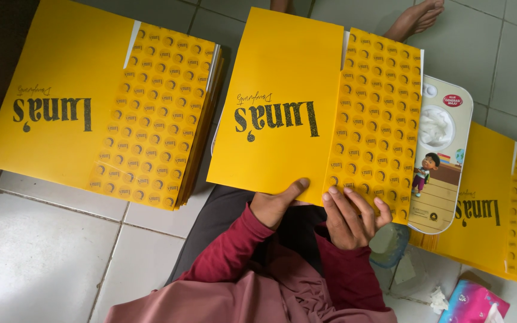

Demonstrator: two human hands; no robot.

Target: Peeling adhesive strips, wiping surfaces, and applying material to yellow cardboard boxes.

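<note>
Yellow flat cardboard sheet with a dotted panel lies over your lap, its near edge gripped by both hands. On the tiled floor at left lies a stack of similar sheets. Your left hand pinches the edge, thumb on top; your right hand clamps it just beside.
</note>
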